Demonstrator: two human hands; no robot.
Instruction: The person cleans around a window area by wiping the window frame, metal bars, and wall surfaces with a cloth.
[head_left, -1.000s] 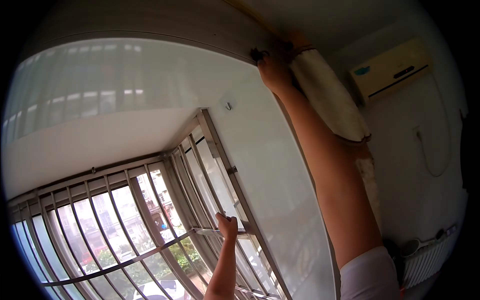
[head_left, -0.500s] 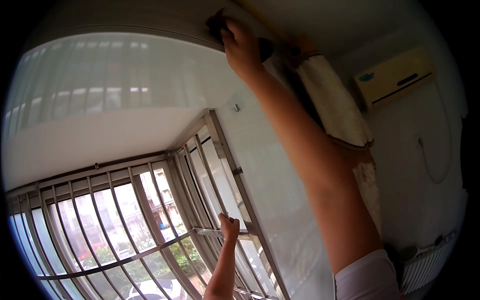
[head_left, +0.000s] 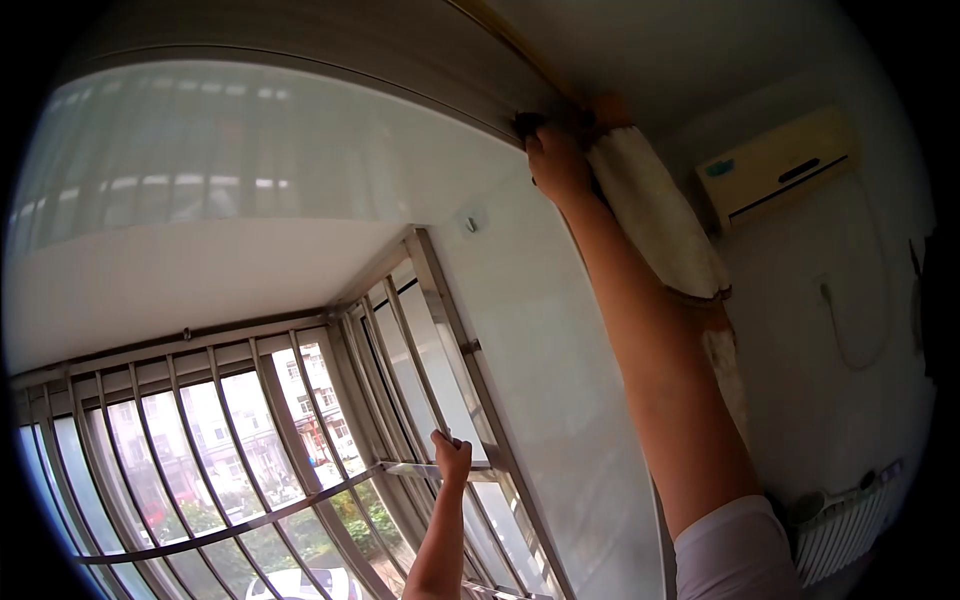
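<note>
My right hand (head_left: 562,165) is raised high, fingers closed around a dark crumpled cloth (head_left: 527,122). It presses against the dark upper frame (head_left: 400,85), close to the corner by the curtain. Most of the cloth is hidden behind the fingers and in shadow. Lower down, my left hand (head_left: 454,457) grips a vertical metal bar (head_left: 416,355) of the window grille's side section, just above a horizontal rail.
A pale curtain (head_left: 650,215) hangs right beside my right forearm. An air conditioner (head_left: 775,165) is mounted on the right wall, above a white radiator (head_left: 845,535). A small hook (head_left: 470,225) sits on the glossy wall panel (head_left: 540,330). Barred windows fill the lower left.
My right hand has moved right and down along the upper frame with the cloth, towards the curtain. My left hand keeps its grip on the bar.
</note>
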